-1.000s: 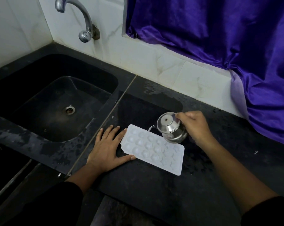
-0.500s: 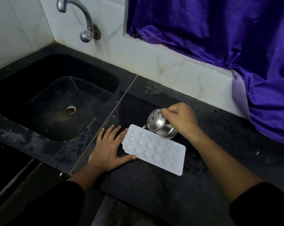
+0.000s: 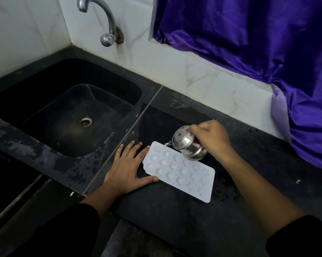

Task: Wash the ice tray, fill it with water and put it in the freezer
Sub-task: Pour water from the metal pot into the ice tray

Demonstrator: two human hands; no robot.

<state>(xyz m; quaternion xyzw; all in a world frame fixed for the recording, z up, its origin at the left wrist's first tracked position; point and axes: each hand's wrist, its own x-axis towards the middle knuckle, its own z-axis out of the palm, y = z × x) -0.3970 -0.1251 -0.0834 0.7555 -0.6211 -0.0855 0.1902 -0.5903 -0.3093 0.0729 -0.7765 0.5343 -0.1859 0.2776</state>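
Observation:
A white ice tray [image 3: 180, 170] with several round cells lies flat on the black counter [image 3: 175, 216], right of the sink. My left hand [image 3: 127, 167] rests flat on the counter, its thumb and fingertips touching the tray's left end. My right hand [image 3: 212, 139] grips a small steel pot [image 3: 187, 145] tipped over on its side above the tray's far edge. A thin stream of water runs from the pot's lip onto the tray's far left corner.
A black sink [image 3: 63, 112] with a metal drain [image 3: 86, 121] lies to the left. A steel tap [image 3: 104, 21] juts from the white tiled wall above it. A purple curtain [image 3: 249, 43] hangs over the counter's far right.
My right hand has carried the tipped pot leftward along the tray's far edge, toward its left corner. My left hand and the tray have stayed put.

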